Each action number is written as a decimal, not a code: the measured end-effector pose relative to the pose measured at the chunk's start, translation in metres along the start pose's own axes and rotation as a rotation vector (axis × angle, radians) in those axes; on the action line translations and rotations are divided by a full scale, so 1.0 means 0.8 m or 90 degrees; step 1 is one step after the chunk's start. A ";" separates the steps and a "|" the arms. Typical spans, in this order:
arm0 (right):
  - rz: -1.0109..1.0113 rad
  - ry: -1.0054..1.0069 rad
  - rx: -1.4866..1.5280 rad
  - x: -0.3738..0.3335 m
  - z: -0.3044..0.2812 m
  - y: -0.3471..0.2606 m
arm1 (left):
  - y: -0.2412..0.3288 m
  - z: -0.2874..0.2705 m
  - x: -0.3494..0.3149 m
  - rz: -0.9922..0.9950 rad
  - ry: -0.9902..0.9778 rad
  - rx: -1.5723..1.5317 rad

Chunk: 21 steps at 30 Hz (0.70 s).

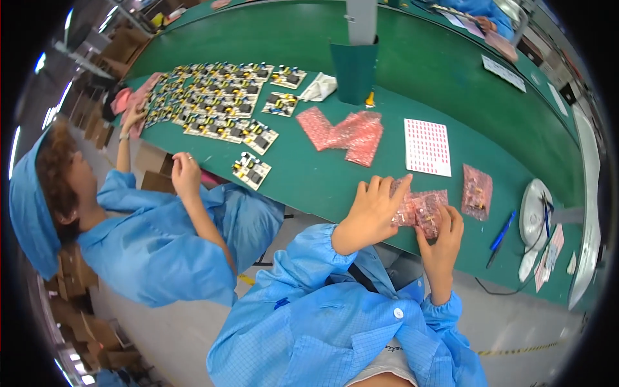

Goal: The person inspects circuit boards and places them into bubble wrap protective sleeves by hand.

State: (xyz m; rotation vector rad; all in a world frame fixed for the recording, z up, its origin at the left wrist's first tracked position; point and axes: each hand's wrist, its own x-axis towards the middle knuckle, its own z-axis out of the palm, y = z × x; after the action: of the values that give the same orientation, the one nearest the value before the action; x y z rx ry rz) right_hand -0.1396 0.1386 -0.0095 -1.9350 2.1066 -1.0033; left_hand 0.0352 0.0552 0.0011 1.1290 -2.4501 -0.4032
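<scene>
At the near edge of the green bench, a pink bubble-wrap bag (427,205) lies between my hands. A circuit board appears to be inside, its parts showing dimly through the wrap. My left hand (373,211) grips the bag's left end, covering part of it. On the right end, my right hand (442,240) is closed with thumb and fingers around the wrap. Another pink bubble-wrap bag (477,192), with a board visible inside, lies to the right. Flat pink bubble-wrap bags (342,137) lie farther left.
A sheet of red labels (427,147) lies beyond my hands. Many bare circuit boards (219,97) cover the bench's left. A co-worker (148,238) sits there, one hand at the boards. On the right are a blue pen (503,231) and a white tray-like holder (535,213). A post (362,22) stands behind.
</scene>
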 end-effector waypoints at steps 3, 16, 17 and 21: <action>-0.014 -0.019 0.035 0.008 -0.002 -0.002 | -0.005 -0.011 0.007 -0.071 -0.073 -0.036; -0.068 -0.089 0.100 0.021 -0.008 0.012 | 0.005 0.002 0.005 -0.047 0.011 0.051; -0.069 -0.099 0.115 0.021 -0.009 0.014 | 0.005 -0.001 0.006 -0.051 -0.004 0.052; -0.075 -0.041 0.027 0.017 -0.005 0.010 | 0.012 0.001 0.006 -0.031 0.005 0.062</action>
State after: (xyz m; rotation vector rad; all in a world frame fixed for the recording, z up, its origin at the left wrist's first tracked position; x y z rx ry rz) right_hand -0.1505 0.1275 -0.0060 -2.0624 1.9413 -0.9844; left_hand 0.0260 0.0579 0.0057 1.2298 -2.4633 -0.2958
